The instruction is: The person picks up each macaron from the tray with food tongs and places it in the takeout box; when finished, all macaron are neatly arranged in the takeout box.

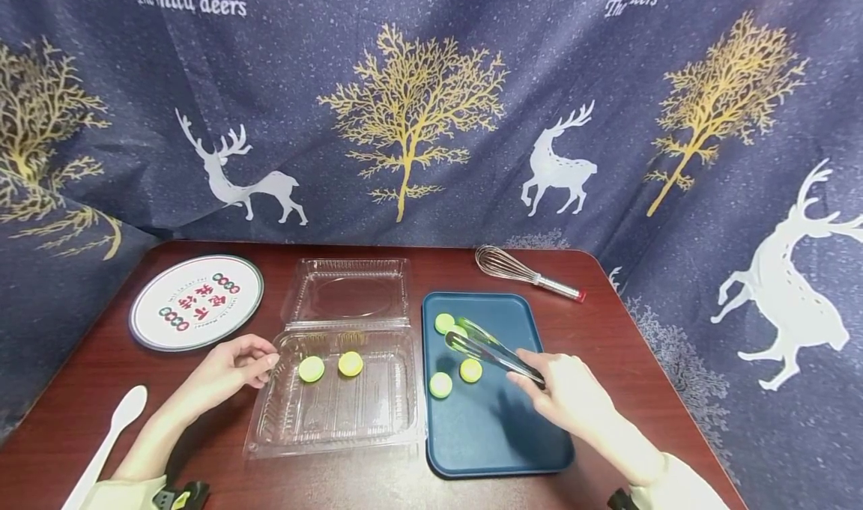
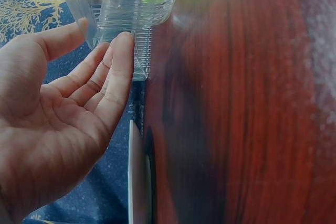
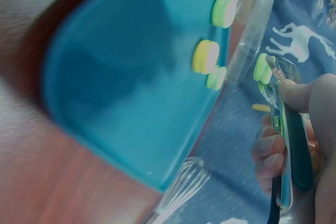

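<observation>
My right hand (image 1: 566, 390) grips metal tongs (image 1: 502, 356) with dark handles, above the blue tray (image 1: 499, 442). Between the tong tips is a green macaron (image 3: 262, 68). On the tray sit a yellow macaron (image 1: 470, 370) and two green ones, one being the near green macaron (image 1: 441, 385). An open clear plastic container (image 1: 337, 427) stands left of the tray, holding a pale green macaron (image 1: 312, 369) and a yellow macaron (image 1: 350, 364). My left hand (image 1: 232, 371) is at the container's left rim, fingers loosely bent; firm contact is hard to make out.
A white plate (image 1: 151, 308) with red lettering lies at the back left. In front of it is a white spoon (image 1: 111, 435). Behind the tray lies a whisk (image 1: 522, 270). A dark blue cloth (image 1: 458, 210) with deer and trees hangs behind the table.
</observation>
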Demonstrator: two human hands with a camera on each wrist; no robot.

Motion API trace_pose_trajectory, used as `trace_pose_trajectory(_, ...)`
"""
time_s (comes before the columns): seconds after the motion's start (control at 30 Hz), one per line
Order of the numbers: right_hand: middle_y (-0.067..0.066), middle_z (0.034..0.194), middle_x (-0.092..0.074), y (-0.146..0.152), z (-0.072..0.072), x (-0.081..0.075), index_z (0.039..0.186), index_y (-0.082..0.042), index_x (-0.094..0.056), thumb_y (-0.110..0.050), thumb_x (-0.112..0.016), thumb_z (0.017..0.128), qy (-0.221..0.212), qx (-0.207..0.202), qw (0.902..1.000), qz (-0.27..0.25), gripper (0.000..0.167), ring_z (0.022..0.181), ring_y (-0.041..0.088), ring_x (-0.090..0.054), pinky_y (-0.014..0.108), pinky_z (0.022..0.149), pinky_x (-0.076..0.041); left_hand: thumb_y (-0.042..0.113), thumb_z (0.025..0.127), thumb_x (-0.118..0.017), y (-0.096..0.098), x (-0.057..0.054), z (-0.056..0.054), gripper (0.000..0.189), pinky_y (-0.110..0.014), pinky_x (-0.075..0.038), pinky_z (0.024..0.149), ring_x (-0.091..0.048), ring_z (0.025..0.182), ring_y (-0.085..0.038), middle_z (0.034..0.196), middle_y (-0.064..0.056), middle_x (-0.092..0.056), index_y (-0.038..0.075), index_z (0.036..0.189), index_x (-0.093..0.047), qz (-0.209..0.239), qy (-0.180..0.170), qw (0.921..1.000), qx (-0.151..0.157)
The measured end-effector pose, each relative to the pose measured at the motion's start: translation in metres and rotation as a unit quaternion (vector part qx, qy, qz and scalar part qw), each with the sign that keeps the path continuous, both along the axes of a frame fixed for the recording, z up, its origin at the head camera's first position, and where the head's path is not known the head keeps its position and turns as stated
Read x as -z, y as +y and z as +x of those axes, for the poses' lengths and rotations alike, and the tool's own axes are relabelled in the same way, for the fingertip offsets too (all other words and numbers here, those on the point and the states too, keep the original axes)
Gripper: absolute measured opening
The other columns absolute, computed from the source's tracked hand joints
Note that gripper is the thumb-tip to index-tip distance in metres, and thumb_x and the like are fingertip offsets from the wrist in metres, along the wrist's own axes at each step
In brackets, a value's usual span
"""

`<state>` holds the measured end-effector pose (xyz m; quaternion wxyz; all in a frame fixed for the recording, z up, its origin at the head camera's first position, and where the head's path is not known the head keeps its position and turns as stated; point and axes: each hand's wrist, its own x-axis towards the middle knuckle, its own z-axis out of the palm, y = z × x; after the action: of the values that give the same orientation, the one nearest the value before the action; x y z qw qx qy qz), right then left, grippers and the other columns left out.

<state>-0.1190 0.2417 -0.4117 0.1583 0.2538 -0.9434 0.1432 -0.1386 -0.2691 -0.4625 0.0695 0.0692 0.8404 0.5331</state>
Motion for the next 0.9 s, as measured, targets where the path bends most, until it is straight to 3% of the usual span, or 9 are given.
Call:
trace_pose_trajectory(0.17, -0.008, 0.081, -0.07, -0.02, -0.004, -0.01, 0.107, -0.014, -0.074, -0.029, -0.08, 0.085, 0.005, -0.034, 0.9994, 0.004, 0.027, 0.063, 0.002, -0.057, 0.028, 0.055, -0.05, 0.014, 0.096, -0.067, 0.0, 0.0, 0.0, 0.026, -0.032, -0.06, 0.064, -0.067, 0.071, -0.017, 0.086, -0.013, -0.067, -0.008, 0.109, -0.059, 0.004, -0.001, 1.0, 0.001)
trace_pose_trajectory(0.37, -0.017, 0.07, -0.058, -0.043, -0.009, -0.015, 0.108, -0.016, -0.072, -0.03, -0.079, 0.086, -0.019, -0.057, 0.998, 0.016, 0.026, 0.059, 0.001, -0.048, 0.025, 0.052, -0.045, 0.015, 0.096, -0.067, -0.001, 0.0, 0.0, 0.026, -0.032, -0.06, 0.064, -0.067, 0.071, -0.017, 0.087, -0.013, -0.067, -0.007, 0.109, -0.06, 0.008, -0.001, 1.0, 0.001)
trace_pose_trajectory(0.5, -0.015, 0.066, -0.056, -0.059, -0.013, -0.016, 0.106, -0.014, -0.072, -0.031, -0.078, 0.086, -0.016, -0.073, 0.9968, 0.029, 0.027, 0.058, 0.005, -0.05, 0.029, 0.051, -0.047, 0.015, 0.096, -0.067, -0.001, 0.0, 0.001, 0.026, -0.032, -0.06, 0.064, -0.067, 0.071, -0.017, 0.087, -0.013, -0.067, -0.007, 0.109, -0.06, 0.011, -0.001, 0.9999, 0.002)
trace_pose_trajectory(0.7, -0.003, 0.078, -0.07, -0.076, -0.017, -0.014, 0.109, -0.01, -0.072, -0.033, -0.077, 0.088, -0.011, -0.097, 0.9941, 0.048, 0.031, 0.067, 0.016, -0.068, 0.039, 0.057, -0.056, 0.016, 0.097, -0.067, -0.001, 0.001, 0.0, 0.027, -0.032, -0.06, 0.065, -0.067, 0.072, -0.017, 0.087, -0.013, -0.067, -0.007, 0.11, -0.059, 0.008, -0.005, 1.0, 0.0)
trace_pose_trajectory(0.9, -0.002, 0.077, -0.07, -0.088, -0.02, -0.013, 0.108, -0.01, -0.072, -0.033, -0.075, 0.089, -0.019, -0.113, 0.9903, 0.079, 0.031, 0.062, 0.016, -0.064, 0.039, 0.054, -0.054, 0.017, 0.097, -0.067, -0.001, 0.001, 0.001, 0.029, -0.032, -0.06, 0.065, -0.067, 0.072, -0.017, 0.087, -0.012, -0.067, -0.007, 0.11, -0.059, 0.005, -0.009, 0.9999, 0.0)
